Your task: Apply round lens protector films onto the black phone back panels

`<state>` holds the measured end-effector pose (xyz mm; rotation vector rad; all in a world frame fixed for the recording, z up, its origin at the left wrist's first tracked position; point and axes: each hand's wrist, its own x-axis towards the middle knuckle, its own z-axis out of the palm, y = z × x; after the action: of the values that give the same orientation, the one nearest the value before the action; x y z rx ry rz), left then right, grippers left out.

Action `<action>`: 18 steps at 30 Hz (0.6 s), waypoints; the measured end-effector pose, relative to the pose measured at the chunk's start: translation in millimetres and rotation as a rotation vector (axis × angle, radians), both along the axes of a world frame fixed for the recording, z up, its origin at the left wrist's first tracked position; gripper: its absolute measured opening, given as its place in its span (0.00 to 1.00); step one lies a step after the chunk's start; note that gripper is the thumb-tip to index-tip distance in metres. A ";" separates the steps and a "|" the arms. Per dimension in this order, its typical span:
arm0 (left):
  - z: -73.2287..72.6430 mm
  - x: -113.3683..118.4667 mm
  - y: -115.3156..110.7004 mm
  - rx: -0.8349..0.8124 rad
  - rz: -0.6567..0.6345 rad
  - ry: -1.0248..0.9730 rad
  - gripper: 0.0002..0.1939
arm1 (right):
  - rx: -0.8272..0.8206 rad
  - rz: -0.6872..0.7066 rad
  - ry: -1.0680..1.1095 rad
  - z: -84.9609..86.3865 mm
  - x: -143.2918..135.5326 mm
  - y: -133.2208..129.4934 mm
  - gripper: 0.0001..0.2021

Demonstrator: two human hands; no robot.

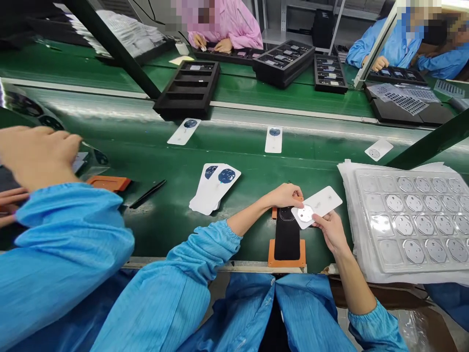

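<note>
A white card (324,201) with a round white piece at its lower left end is pinched between my two hands. My left hand (286,196) grips the card's left edge, its fingers over the top of a black plate (287,239). That plate lies in an orange holder (271,254) at the bench's front edge. From the right, my right hand (331,230) holds the card's lower edge between thumb and fingers. To the right, a clear tray (379,249) carries several round white pieces, with some of its pockets bare.
Several white cards (208,195) with dark blue discs are stacked left of my left hand. Black tweezers (148,193) lie beyond them. A co-worker's hand (44,151) reaches in at the left. Single cards lie on the belt; black trays (188,93) stand behind.
</note>
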<state>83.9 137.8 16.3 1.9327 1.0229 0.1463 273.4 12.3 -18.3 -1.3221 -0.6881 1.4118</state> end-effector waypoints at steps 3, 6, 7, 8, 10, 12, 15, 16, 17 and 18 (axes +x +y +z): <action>1.9 -5.8 4.9 -0.049 -0.030 -0.059 0.22 | 0.022 -0.027 -0.006 0.7 -9.9 7.6 0.28; 3.5 -9.8 8.3 -0.072 -0.056 -0.093 0.19 | 0.030 -0.026 -0.074 1.0 -18.0 16.7 0.28; 3.3 -10.6 8.7 -0.073 -0.059 -0.098 0.18 | 0.025 -0.021 -0.102 1.0 -19.3 18.6 0.28; 2.7 -11.2 8.6 -0.072 -0.057 -0.103 0.18 | 0.017 -0.016 -0.128 0.9 -20.0 19.7 0.27; 0.0 -11.7 7.7 -0.070 -0.046 -0.112 0.19 | -0.001 -0.016 -0.163 0.4 -20.4 19.6 0.27; -3.8 -11.7 6.5 -0.074 -0.035 -0.125 0.20 | -0.016 -0.024 -0.185 -0.4 -20.7 17.8 0.27; -7.7 -11.3 5.7 -0.085 -0.023 -0.147 0.19 | -0.021 -0.050 -0.209 -2.4 -22.1 15.7 0.29; -7.7 -11.2 5.7 -0.085 -0.020 -0.153 0.19 | -0.016 -0.058 -0.206 -2.9 -22.5 15.5 0.29; -6.8 -11.2 5.4 -0.080 -0.016 -0.157 0.18 | -0.009 -0.062 -0.196 -3.2 -22.7 15.6 0.29; -4.9 -11.3 4.6 -0.069 -0.006 -0.162 0.18 | 0.001 -0.062 -0.181 -3.0 -22.6 15.8 0.28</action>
<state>72.7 142.4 11.4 1.8299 0.9029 0.2571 250.8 28.1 -21.3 -1.4705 -0.7606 1.2525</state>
